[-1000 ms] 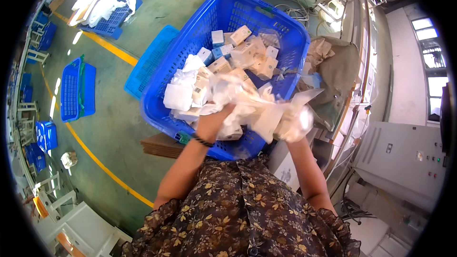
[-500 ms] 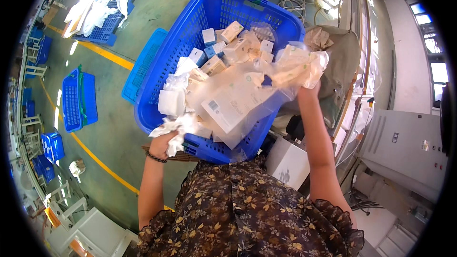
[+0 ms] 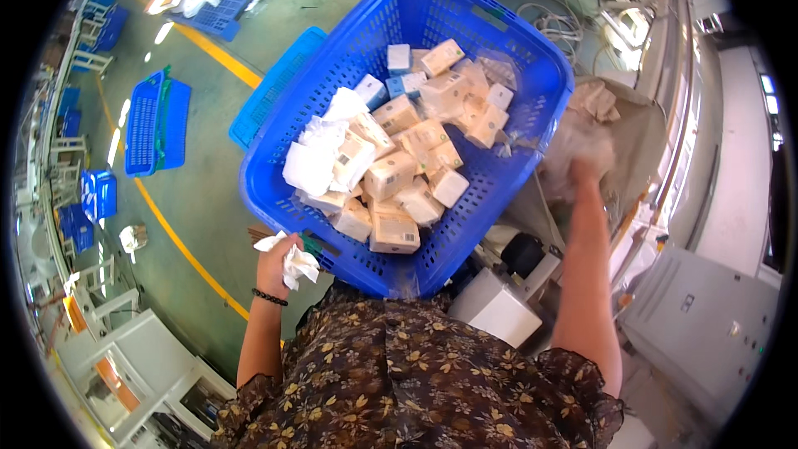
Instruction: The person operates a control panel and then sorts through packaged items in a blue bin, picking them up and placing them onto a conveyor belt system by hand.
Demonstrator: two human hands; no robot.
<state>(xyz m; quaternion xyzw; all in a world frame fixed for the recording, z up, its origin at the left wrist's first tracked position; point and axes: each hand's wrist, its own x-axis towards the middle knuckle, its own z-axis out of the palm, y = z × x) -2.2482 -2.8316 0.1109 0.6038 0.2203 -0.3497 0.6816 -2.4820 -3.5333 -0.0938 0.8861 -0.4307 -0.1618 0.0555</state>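
Note:
A large blue perforated basket [image 3: 490,12] stands before me, filled with soft packs of tissues [image 3: 391,175] in beige wrapping. Loose white tissue paper [image 3: 316,154] lies on its left part. At the basket's near left corner, my left hand [image 3: 271,264] is closed around a crumpled white tissue [image 3: 301,268]. Beyond the right rim, my right hand [image 3: 587,168] reaches over a grey-brown sack [image 3: 640,129]. Its fingers are smeared by motion, amid blurred translucent plastic [image 3: 573,141]; whether they still grip it cannot be made out.
A lighter blue crate [image 3: 274,87] adjoins the basket's left side. Another blue basket [image 3: 156,125] stands on the green floor farther left. A white box-shaped machine part [image 3: 496,306] sits below the right rim, and a grey cabinet [image 3: 698,316] is at the right.
My right hand has swung right with the clear plastic bag, from above the basket to over the sack, uncovering the packs. My left hand has dropped slightly off the rim, still holding the tissue.

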